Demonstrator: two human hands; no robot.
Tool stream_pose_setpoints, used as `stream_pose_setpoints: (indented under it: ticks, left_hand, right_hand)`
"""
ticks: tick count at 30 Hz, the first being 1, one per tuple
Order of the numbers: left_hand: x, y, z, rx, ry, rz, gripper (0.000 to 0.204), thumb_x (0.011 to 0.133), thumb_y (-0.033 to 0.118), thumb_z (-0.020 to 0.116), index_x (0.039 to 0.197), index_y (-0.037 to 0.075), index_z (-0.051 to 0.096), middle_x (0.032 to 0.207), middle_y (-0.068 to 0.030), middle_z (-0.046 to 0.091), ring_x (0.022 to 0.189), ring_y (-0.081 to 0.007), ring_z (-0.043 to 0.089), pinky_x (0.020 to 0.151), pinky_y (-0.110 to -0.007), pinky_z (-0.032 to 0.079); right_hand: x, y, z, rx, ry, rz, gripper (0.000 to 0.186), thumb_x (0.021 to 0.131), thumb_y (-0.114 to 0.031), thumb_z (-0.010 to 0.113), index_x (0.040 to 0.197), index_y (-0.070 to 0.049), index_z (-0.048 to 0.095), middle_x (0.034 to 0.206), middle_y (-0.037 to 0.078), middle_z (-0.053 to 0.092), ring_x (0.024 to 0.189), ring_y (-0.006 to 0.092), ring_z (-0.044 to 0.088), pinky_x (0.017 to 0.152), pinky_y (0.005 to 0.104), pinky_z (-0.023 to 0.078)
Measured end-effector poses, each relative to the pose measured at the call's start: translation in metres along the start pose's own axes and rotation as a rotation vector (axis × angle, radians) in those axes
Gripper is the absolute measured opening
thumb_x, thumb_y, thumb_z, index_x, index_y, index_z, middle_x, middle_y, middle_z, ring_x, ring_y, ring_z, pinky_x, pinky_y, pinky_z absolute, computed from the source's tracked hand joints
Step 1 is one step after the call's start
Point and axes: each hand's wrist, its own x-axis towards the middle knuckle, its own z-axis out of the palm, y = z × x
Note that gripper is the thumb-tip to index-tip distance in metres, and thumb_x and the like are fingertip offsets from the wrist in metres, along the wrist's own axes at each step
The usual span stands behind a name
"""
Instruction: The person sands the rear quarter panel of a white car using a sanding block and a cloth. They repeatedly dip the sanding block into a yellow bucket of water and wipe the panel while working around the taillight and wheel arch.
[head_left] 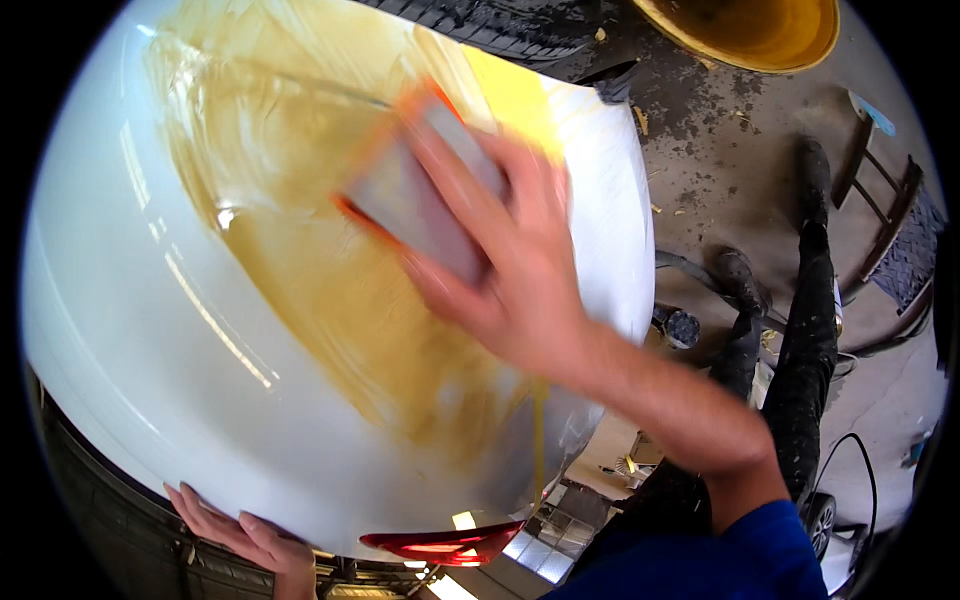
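My right hand (515, 245), blurred by motion, grips a grey sanding block (435, 190) with orange edges. The block is on a smeared mustard-yellow patch (340, 300) of a white car body panel (110, 300). A brighter yellow area (510, 90) shows near the panel's far corner. At the lower left, my left hand (240, 535) rests on the panel's edge with fingers loosely apart. A red tail light (450, 540) sits along the panel's lower edge, to the right of that hand.
A black tyre (480, 25) and a yellow bucket (735, 30) are at the top. My legs in dark, spotted trousers (800, 330) stand on the stained concrete floor (720, 160). A metal step stand (895, 220), hoses and a dark cylindrical object (682, 328) lie to the right.
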Motion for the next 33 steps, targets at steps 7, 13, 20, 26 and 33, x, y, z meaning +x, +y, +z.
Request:
stream_pose_setpoints:
  ticks: [7,13,20,26,33]
  left_hand:
    - [0.001,-0.003,-0.003,-0.066,0.0,-0.027,0.072,0.106,0.045,0.037,0.161,-0.001,0.029,0.168,-0.024,0.017,0.156,-0.0406,0.018,0.122,-0.061,0.021]
    - [0.001,-0.001,-0.001,-0.13,0.026,-0.015,0.067,0.107,0.039,0.036,0.16,-0.002,0.03,0.168,-0.0241,0.018,0.156,-0.0395,0.02,0.122,-0.059,0.023]
    - [-0.002,-0.006,0.001,-0.057,0.042,0.038,0.068,0.105,0.04,0.037,0.159,-0.003,0.034,0.166,-0.0251,0.027,0.154,-0.0411,0.024,0.122,-0.06,0.023]
    - [0.002,0.001,-0.007,-0.14,0.011,-0.048,0.066,0.106,0.038,0.039,0.159,-0.001,0.032,0.168,-0.0242,0.019,0.155,-0.0395,0.02,0.123,-0.058,0.023]
    - [-0.002,-0.004,0.006,-0.092,0.058,0.006,0.069,0.105,0.042,0.037,0.159,-0.001,0.035,0.167,-0.025,0.024,0.153,-0.0399,0.024,0.121,-0.059,0.024]
  right_hand:
    - [-0.042,-0.036,0.0,0.197,-0.317,-0.038,0.085,0.071,-0.026,0.087,0.15,-0.025,0.056,0.146,0.014,0.049,0.122,0.0334,0.049,0.097,0.0471,0.041]
    - [0.057,-0.031,0.028,0.045,-0.083,-0.356,0.075,0.075,-0.047,0.085,0.142,-0.028,0.057,0.136,0.012,0.055,0.118,0.0331,0.048,0.093,0.0464,0.043]
    - [0.071,-0.04,0.044,-0.001,0.05,-0.337,0.063,0.082,-0.049,0.078,0.137,-0.022,0.065,0.121,0.02,0.061,0.11,0.0365,0.052,0.09,0.0493,0.042]
    - [-0.054,-0.049,0.004,0.208,-0.33,-0.318,0.083,0.072,-0.044,0.085,0.148,-0.032,0.055,0.153,0.005,0.048,0.117,0.0286,0.05,0.09,0.0452,0.044]
    - [0.06,-0.022,0.037,0.037,0.07,-0.304,0.076,0.071,-0.034,0.085,0.143,-0.027,0.06,0.136,0.016,0.054,0.116,0.0361,0.05,0.094,0.0482,0.044]
